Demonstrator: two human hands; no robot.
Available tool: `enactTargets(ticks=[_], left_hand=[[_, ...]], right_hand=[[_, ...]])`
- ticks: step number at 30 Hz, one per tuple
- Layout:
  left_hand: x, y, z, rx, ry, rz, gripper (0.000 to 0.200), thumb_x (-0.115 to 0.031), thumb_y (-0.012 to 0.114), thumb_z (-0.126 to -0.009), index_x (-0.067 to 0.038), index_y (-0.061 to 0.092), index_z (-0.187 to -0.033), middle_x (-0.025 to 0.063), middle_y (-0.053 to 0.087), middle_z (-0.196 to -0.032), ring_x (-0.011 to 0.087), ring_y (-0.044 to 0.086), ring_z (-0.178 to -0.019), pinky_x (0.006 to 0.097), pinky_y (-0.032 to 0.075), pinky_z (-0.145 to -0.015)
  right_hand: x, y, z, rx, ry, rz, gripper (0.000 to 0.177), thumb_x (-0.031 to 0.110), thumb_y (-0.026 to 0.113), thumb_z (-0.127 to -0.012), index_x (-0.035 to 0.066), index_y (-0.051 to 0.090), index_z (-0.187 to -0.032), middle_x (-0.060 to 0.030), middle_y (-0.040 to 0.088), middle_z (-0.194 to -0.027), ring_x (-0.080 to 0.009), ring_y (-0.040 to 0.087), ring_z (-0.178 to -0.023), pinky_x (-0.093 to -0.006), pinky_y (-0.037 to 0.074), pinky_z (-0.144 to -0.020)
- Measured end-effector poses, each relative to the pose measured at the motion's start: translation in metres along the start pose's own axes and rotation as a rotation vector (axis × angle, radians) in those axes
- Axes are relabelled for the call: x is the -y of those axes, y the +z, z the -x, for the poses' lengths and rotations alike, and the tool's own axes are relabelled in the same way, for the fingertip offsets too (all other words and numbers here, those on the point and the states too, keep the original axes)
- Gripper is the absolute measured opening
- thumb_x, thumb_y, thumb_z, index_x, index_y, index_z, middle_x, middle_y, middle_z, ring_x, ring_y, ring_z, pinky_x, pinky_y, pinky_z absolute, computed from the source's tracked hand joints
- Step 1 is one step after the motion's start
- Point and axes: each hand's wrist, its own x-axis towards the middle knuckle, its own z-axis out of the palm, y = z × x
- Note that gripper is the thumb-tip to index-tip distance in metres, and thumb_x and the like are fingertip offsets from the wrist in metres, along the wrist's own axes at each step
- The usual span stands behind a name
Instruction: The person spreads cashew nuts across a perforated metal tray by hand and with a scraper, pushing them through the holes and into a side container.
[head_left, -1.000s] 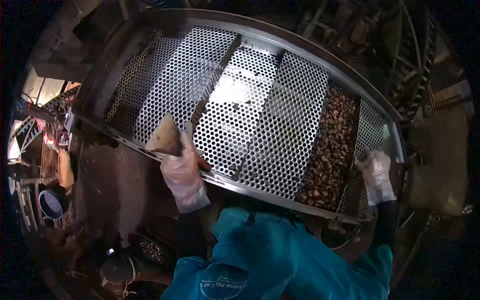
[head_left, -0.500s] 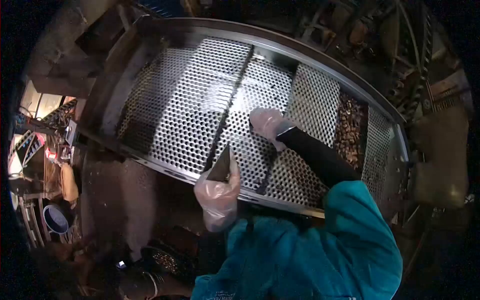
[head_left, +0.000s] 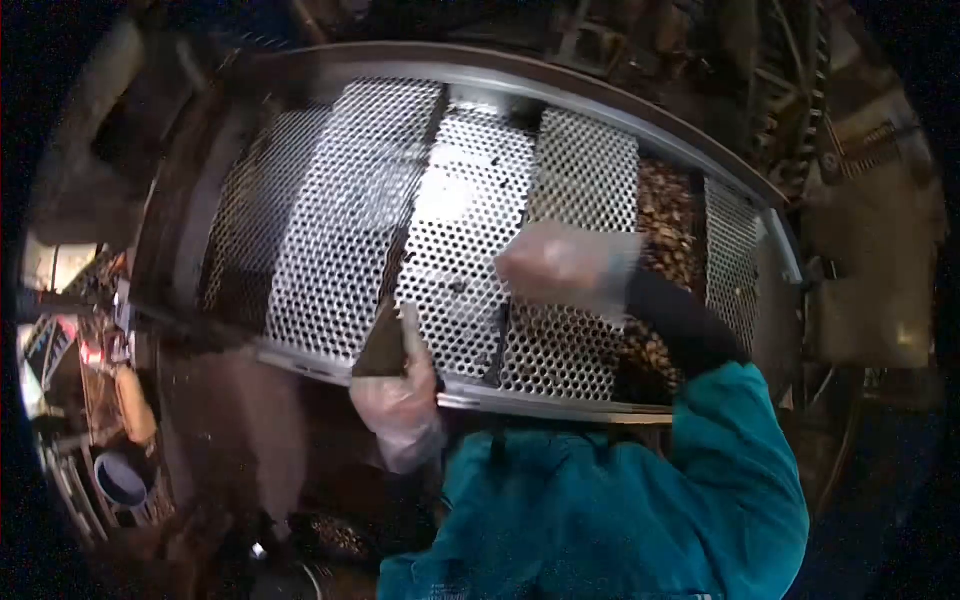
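My left hand [head_left: 395, 405], in a clear plastic glove, is closed around a scraper with a dark, flat, flared blade [head_left: 383, 348]. Its blade points up over the near edge of the perforated metal plates. Further right, my right hand [head_left: 560, 262], gloved too and smeared by motion, is over the perforated plate [head_left: 465, 215]. Its fingers look curled in; whatever they may hold is hidden. A few dark bits lie on that plate. To the right of my right hand, brown nut-like pieces [head_left: 668, 215] fill a gap between plates.
A metal frame [head_left: 480, 392] rims the long sieve bed. On the lower left are a blue-rimmed bucket [head_left: 122, 480] and a dark container of small pieces [head_left: 338, 535]. A brown panel [head_left: 870, 270] stands at the right, with machinery behind the bed.
My view has shifted, so the bed sits further left. My right hand has moved toward the right and nearer me across the plates. The scraper stays in my left hand.
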Motion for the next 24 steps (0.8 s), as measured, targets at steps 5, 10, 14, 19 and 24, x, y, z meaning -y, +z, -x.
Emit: enactTargets(ticks=[5,10,14,19,24], left_hand=[[-0.040,-0.030,-0.030,0.246,-1.148,0.585,0.045,-0.040,0.067,-0.099,0.004,0.072,-0.094,0.0139,0.069,-0.067,0.0157,0.063,-0.046,0.0321,0.054,-0.042],[-0.014,-0.030,-0.027,0.324,-1.007,0.459,0.038,-0.028,0.070,-0.100,0.007,0.073,-0.112,0.0143,0.075,-0.089,0.0124,0.059,-0.047,0.0279,0.043,-0.043],[0.005,-0.013,-0.025,0.126,-0.931,0.639,0.067,-0.059,0.065,-0.095,0.005,0.069,-0.116,0.0084,0.069,-0.068,0.0095,0.058,-0.049,0.0260,0.047,-0.041],[0.025,0.010,-0.004,-0.007,-0.597,0.528,0.059,-0.047,0.065,-0.099,0.002,0.060,-0.133,0.0002,0.064,-0.064,0.0092,0.055,-0.047,0.0223,0.049,-0.040],[0.020,0.001,-0.007,0.038,-0.120,0.142,0.038,-0.029,0.069,-0.100,0.005,0.069,-0.117,0.0120,0.070,-0.073,0.0199,0.058,-0.048,0.0303,0.049,-0.046]], right_hand=[[-0.008,-0.044,0.076,-0.023,0.252,0.376,0.028,0.023,0.077,-0.086,0.003,0.069,-0.104,-0.0078,0.071,-0.087,-0.0235,0.069,-0.075,-0.0357,0.058,-0.074],[0.005,0.031,-0.044,-0.030,0.067,0.280,0.031,0.022,0.077,-0.088,-0.001,0.066,-0.106,-0.0090,0.070,-0.088,-0.0232,0.068,-0.072,-0.0336,0.058,-0.070],[0.004,0.063,-0.121,0.004,0.145,0.502,0.033,0.021,0.077,-0.088,-0.003,0.064,-0.107,-0.0098,0.070,-0.089,-0.0228,0.067,-0.070,-0.0320,0.057,-0.066],[0.024,0.066,-0.141,0.044,0.189,0.576,0.037,0.020,0.077,-0.090,-0.007,0.062,-0.109,-0.0109,0.070,-0.089,-0.0225,0.067,-0.067,-0.0300,0.057,-0.062],[0.028,0.050,-0.117,0.087,0.070,0.505,0.037,0.019,0.076,-0.091,-0.008,0.061,-0.111,-0.0118,0.069,-0.091,-0.0223,0.066,-0.068,-0.0293,0.057,-0.061]])
